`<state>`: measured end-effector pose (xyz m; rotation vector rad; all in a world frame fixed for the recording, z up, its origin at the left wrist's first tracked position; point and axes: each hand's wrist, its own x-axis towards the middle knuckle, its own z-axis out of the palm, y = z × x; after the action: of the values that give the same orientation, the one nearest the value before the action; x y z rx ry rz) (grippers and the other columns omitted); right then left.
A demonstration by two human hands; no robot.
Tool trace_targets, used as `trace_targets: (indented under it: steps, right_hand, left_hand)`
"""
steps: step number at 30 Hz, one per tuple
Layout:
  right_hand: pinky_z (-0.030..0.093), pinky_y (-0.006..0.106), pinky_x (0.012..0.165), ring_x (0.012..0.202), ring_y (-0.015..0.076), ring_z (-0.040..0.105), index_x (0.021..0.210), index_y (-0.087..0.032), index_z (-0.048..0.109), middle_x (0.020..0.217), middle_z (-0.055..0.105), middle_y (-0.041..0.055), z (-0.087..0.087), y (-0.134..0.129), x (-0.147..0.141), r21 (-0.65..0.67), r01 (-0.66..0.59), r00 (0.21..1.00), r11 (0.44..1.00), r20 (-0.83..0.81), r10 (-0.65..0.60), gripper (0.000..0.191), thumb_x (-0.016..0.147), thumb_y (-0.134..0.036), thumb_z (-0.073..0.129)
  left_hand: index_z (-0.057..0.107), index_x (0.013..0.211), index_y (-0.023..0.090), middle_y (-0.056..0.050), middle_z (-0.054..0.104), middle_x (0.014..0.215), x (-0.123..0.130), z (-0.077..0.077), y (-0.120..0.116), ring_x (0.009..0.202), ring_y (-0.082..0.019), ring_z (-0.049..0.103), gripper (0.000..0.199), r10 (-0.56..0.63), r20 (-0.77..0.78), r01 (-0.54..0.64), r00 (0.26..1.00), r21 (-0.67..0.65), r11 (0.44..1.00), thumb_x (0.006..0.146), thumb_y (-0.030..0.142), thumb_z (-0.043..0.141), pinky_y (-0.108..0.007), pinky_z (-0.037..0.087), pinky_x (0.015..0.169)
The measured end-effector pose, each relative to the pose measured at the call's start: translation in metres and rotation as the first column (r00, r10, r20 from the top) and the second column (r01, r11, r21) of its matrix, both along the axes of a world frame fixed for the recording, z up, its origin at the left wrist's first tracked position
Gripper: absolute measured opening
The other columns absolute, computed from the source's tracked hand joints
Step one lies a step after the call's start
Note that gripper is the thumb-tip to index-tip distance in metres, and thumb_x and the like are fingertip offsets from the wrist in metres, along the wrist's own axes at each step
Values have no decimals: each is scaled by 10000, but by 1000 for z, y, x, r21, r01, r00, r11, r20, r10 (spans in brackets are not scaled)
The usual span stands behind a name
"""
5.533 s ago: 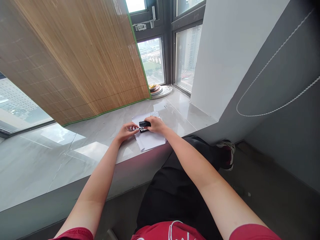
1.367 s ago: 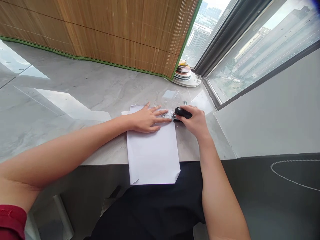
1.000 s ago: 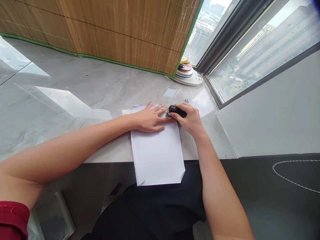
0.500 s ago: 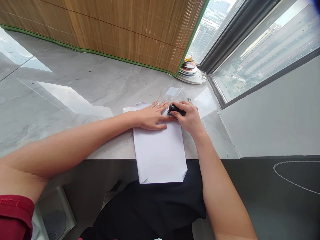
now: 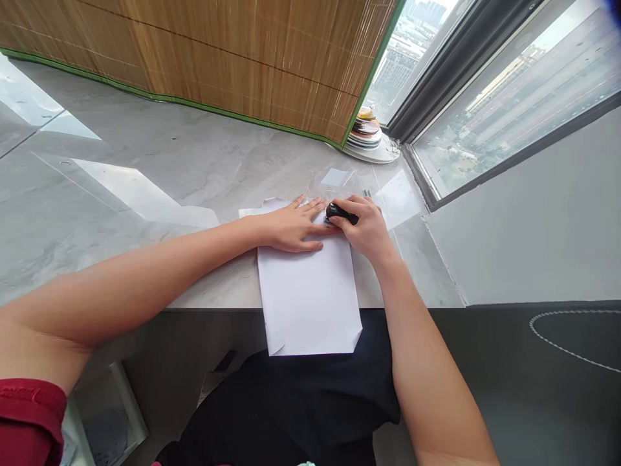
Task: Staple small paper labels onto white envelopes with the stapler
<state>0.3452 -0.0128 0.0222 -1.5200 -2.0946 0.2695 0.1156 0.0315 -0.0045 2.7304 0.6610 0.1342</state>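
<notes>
White paper (image 5: pixel 310 298) lies on the grey stone counter, its near end hanging past the edge above my lap. Its near corners are folded or bent. My left hand (image 5: pixel 295 228) rests flat on the upper part of the paper with fingers spread. A small black stapler (image 5: pixel 343 212) is gripped in my right hand (image 5: pixel 367 228), at the paper's upper right edge, touching or very close to my left fingers. The stapler's jaw end is partly hidden by my hands.
Clear plastic wrapping (image 5: pixel 334 178) lies just beyond my hands, with a small strip of staples (image 5: pixel 367 193) beside it. A bamboo blind (image 5: pixel 204 65) stands along the back. Stacked plates (image 5: pixel 366 136) sit in the window corner. A white wall (image 5: pixel 524 213) bounds the right side.
The paper and both hands have shifted very slightly left. My grip on the stapler looks the same.
</notes>
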Motion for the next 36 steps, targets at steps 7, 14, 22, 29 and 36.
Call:
trace_targets:
  steps: [7,14,22,29,36]
  right_hand:
    - [423,560,1023,1079,335,550,1045,-308,819,1044,692,91,0,-1,-7,-17,6,995,1000,100,-4,211,1029,-336,610]
    - [404,565,1008,1117,361,525,1033,-293,821,1044,669,127,-5,3,-14,-12,-39,984,999,172,40,238,1052,-384,602]
    - [474,551,1050,1147,344,582,1202,-278,809,1168,684,112,-11,1,10,140,160,987,977,-41,-156,290,1000,-314,604]
    - [483,607,1080,1149,376,588,1238,-230,783,1165,705,148,-21,17,45,135,389,919,911,-131,-373,348,956,-394,665]
    - [563,472,883,955,331,682,1081,-220,764,991,767,124,-29,7,65,19,481,872,877,-113,-476,322,810,-392,788]
  left_hand:
    - [537,1684,361,-84,226,1884,0,1,-1,1748,-435,111,642,-4,7,4,1000,2,1000,1080,577,540,-705,59,1381]
    - [589,1642,354,-69,241,1881,0,2,-1,1743,-435,139,611,-13,21,13,1000,13,1000,1069,566,564,-700,88,1382]
    - [498,1707,408,-60,185,1894,-3,3,0,1743,-428,157,662,7,-15,-7,1000,20,1000,1075,601,543,-677,96,1380]
    - [444,1740,359,-106,270,1867,-4,7,4,1717,-406,267,722,50,-2,-50,999,100,994,1074,615,548,-667,137,1376]
    - [836,1249,257,-110,739,1477,-31,12,31,1397,-340,647,362,120,221,-133,968,43,990,1062,442,587,-536,409,1271]
